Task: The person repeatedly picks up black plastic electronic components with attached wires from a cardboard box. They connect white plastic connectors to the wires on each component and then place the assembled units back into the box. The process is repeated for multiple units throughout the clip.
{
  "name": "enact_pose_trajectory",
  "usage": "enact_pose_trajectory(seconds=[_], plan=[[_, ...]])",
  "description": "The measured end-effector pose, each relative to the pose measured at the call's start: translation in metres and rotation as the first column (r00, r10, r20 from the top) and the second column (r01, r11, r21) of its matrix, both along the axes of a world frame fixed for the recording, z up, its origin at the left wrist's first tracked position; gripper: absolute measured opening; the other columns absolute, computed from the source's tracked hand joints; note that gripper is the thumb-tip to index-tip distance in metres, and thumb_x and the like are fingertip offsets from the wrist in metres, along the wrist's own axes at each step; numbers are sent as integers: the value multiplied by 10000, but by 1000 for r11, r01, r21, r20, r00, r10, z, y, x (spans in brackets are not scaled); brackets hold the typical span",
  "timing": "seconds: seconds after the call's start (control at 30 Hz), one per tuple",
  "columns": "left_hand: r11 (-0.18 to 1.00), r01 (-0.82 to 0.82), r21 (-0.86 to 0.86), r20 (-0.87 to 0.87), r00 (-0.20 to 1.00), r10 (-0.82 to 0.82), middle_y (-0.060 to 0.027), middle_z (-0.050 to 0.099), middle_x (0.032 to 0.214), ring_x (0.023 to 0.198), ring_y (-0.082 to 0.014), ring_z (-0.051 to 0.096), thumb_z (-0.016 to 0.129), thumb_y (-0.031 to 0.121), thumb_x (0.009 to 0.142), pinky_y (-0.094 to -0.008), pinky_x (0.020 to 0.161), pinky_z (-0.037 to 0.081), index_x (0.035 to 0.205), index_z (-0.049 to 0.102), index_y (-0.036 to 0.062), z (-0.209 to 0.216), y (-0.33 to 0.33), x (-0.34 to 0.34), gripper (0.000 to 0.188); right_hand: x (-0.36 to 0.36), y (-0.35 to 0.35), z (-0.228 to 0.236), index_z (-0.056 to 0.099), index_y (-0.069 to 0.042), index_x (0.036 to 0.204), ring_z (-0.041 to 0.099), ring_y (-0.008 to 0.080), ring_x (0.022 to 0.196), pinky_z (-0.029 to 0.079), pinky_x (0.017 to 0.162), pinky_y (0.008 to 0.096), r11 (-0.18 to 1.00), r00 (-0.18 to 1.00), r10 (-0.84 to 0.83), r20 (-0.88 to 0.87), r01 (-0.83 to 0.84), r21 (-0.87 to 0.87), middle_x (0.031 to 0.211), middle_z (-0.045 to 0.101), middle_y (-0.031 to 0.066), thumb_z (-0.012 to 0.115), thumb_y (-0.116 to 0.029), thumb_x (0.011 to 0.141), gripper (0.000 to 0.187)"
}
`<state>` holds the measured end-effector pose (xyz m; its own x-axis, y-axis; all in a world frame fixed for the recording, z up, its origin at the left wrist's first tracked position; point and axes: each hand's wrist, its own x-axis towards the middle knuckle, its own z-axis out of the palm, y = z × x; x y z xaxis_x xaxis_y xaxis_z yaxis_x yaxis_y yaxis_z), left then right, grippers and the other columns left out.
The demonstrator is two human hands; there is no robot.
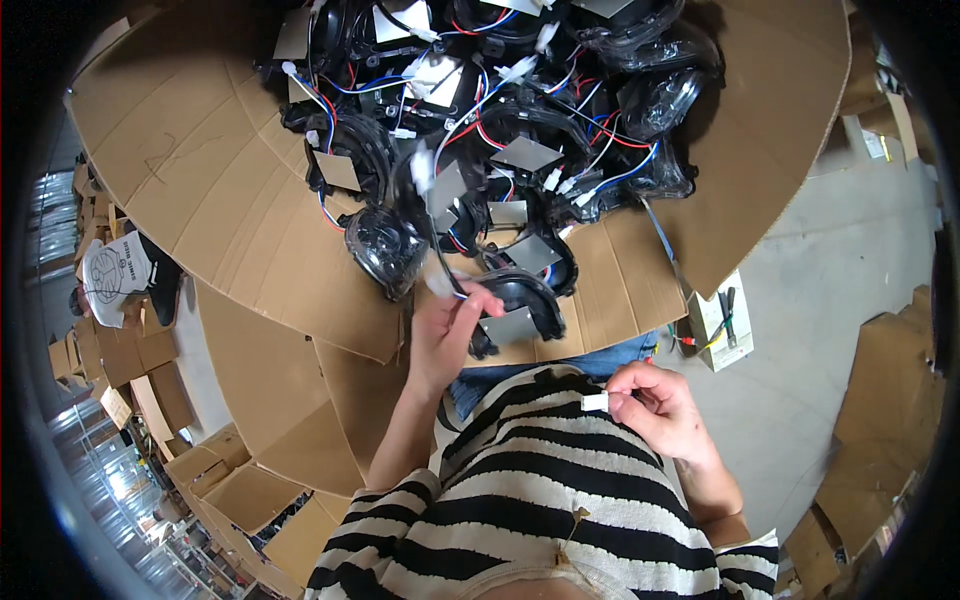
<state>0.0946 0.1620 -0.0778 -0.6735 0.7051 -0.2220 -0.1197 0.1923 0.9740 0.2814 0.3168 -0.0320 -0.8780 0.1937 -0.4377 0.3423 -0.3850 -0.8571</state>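
Observation:
My left hand (443, 335) is closed in a pinch around a thin dark cable (433, 238) that rises to a blurred white plug (421, 168). Just right of those fingers lies a curved black plastic part (532, 297) with a flat grey plate (510, 327) on it. My right hand (655, 408), in front of my striped shirt, pinches a small white piece (595, 402) between thumb and fingers. Whether it is a connector or a tag, I cannot tell. Beyond my hands sits a heap of black plastic units (530, 125) with grey plates, white plugs and red, blue and white wires.
Brown cardboard (190, 180) lies under the heap and spreads to both sides. On the floor at right stands a light-coloured box (722, 335) with a dark-handled tool (730, 312) on it. Opened cartons (225, 480) fill the lower left, and more cardboard (880, 400) stands far right.

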Motion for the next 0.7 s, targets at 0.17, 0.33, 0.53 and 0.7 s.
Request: enact_pose_trajectory(seconds=[0.17, 0.33, 0.53, 0.7], plan=[[992, 117, -51, 55, 992, -114, -19, 492, 748, 613, -78, 443, 336, 90, 887, -206, 613, 392, 1141, 438, -34, 13, 5, 9, 300, 0, -6, -3, 543, -7, 819, 453, 48, 614, 367, 538, 188, 997, 999, 23, -39, -20, 74, 680, 525, -4, 533, -34, 781, 48], [953, 249, -172, -70, 962, -264, -56, 497, 784, 616, -108, 451, 315, 126, 884, -232, 614, 411, 1194, 379, -36, 30, 9, 9, 355, -7, -9, 3, 544, -13, 813, 461, 77, 550, 371, 491, 209, 967, 993, 89, -74, -69, 246, 654, 524, 25, 549, -27, 756, 59], [925, 347, -153, -463, 802, -377, -146, 551, 889, 711, -265, 547, 468, -18, 765, -303, 640, 443, 1190, 432, 43, 24, 10, 8, 430, -18, -11, 5, 546, -13, 796, 450, 86, 512, 351, 466, 218, 929, 986, 74, -151, -13, 369, 628, 513, 30, 554, -25, 750, 48], [938, 296, -180, -631, 697, -341, -73, 557, 808, 605, -190, 541, 604, -9, 652, -278, 554, 449, 1139, 506, 74, 17, 15, 15, 504, -26, -18, 2, 549, -6, 787, 431, 70, 499, 327, 451, 205, 962, 984, -78, -163, 117, 248, 642, 514, 25, 555, -19, 750, 39]])
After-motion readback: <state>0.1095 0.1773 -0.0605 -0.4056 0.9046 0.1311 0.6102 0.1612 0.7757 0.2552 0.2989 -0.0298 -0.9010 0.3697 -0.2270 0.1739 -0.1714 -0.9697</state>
